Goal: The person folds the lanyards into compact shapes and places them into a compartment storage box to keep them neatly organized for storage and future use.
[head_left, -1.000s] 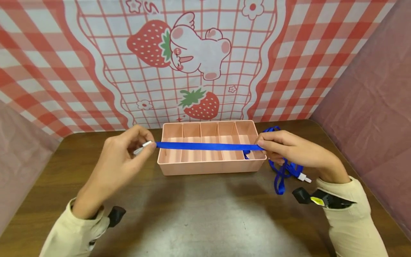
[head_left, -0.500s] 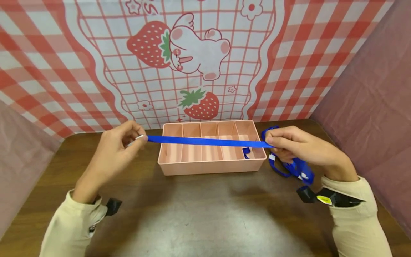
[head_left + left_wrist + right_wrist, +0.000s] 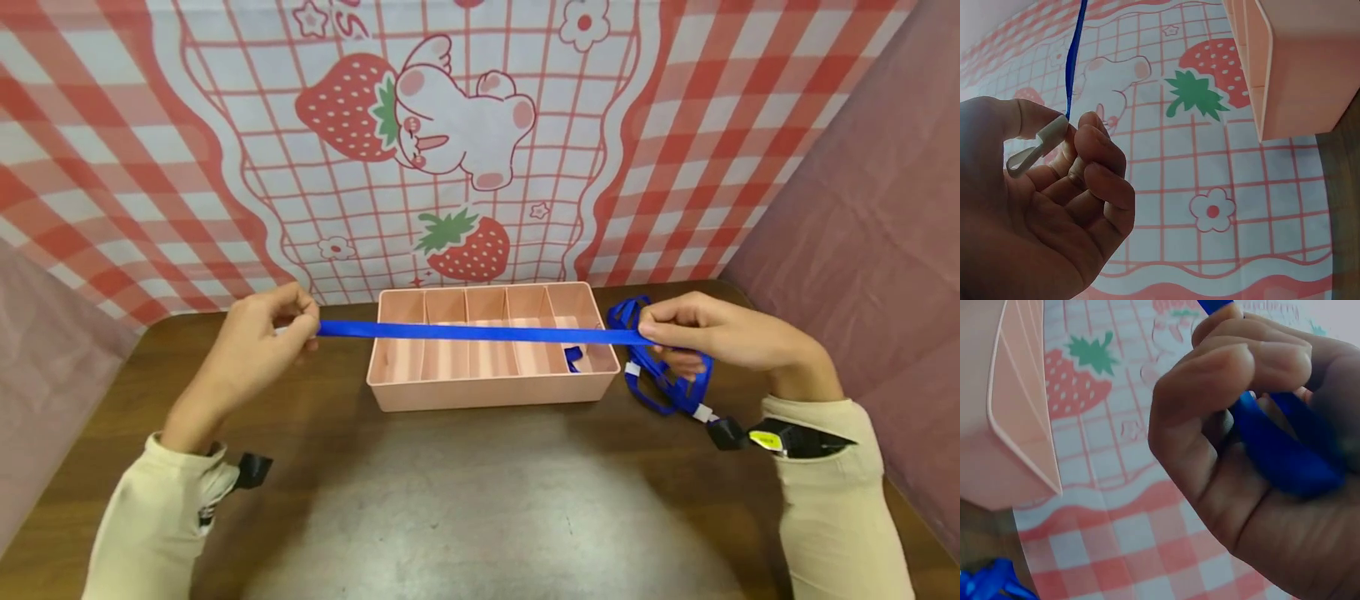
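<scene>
A blue lanyard (image 3: pixel 480 334) is stretched nearly level between both hands, above a pink divided box (image 3: pixel 487 392). My left hand (image 3: pixel 258 354) pinches its left end, where a white plastic clip (image 3: pixel 1038 147) shows between thumb and fingers in the left wrist view. At the other end, my right hand (image 3: pixel 727 337) pinches the strap between thumb and forefinger. In the right wrist view a blue loop of the strap (image 3: pixel 1285 450) hangs within the curled fingers of that hand. A short piece of blue strap (image 3: pixel 573 358) lies in the box's rightmost compartment.
More blue lanyards (image 3: pixel 660 383) with white fittings lie in a tangle on the wooden table (image 3: pixel 450 500), right of the box and partly under my right hand. A strawberry-print cloth (image 3: pixel 465 150) hangs behind the box.
Both hands have moved apart, the left one leftward and the right one rightward. A longer length of lanyard now spans between them. The box has stayed in place.
</scene>
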